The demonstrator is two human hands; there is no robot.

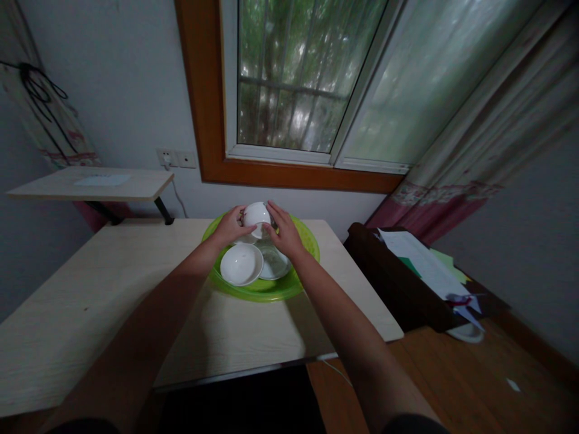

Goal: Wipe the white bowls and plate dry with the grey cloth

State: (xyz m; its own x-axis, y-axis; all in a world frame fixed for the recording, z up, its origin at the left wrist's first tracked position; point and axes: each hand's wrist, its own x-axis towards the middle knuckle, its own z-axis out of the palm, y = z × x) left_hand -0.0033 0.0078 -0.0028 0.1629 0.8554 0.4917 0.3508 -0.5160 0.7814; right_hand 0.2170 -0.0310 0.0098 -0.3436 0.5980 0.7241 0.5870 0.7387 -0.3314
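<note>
Left hand (231, 228) and right hand (286, 234) clasp a patterned bowl (257, 213) over the green basin (256, 296)

Gripping from opposite sides probably keeps the patterned bowl steady. Inside the green basin, at its near left, a white bowl (242, 265) sits open side up beside a pale dish (275, 265); the basin's wall likely keeps them together. The hands partly cover its far contents; whether the patterned bowl touches anything beneath is unclear.

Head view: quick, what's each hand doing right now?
Left hand: holding the left side of the far white bowl.
Right hand: holding the same bowl's right side.
</note>
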